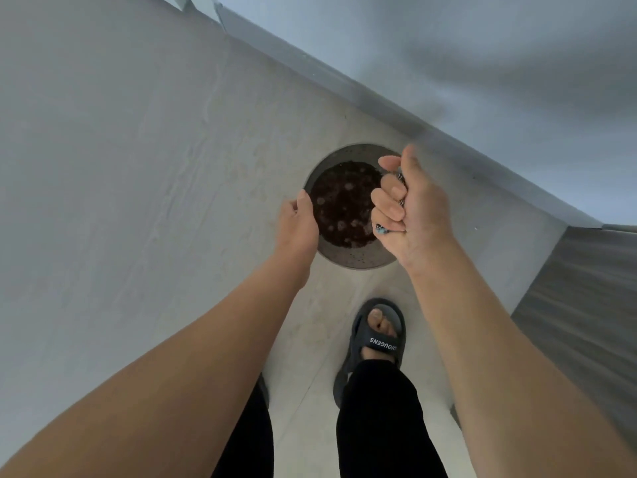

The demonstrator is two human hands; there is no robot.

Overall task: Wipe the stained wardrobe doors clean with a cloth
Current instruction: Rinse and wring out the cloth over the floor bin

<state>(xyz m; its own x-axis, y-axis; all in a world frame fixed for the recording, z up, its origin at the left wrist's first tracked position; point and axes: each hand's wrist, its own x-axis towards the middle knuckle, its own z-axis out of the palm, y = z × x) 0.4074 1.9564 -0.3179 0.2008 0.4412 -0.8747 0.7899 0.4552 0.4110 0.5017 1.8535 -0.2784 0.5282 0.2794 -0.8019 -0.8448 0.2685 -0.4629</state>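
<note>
No cloth is in view. A large pale grey panel (103, 160), apparently a wardrobe door, fills the left side and shows faint streaks. I look straight down along it. On the floor below stands a round grey basin (358, 260) holding dark brown liquid with pale spots (344, 201). My left hand (298, 225) hangs over the basin's left rim, back towards me, fingers relaxed and holding nothing I can see. My right hand (410, 208) hovers over the right rim with its ringed fingers curled into the palm, nothing visible in them.
My right foot in a dark slipper (377, 336) stands on the pale tiled floor (310, 391) just behind the basin. A blue-grey wall with a skirting board (448, 139) runs diagonally at the right. A dark wood-grain surface (586, 305) lies at the far right.
</note>
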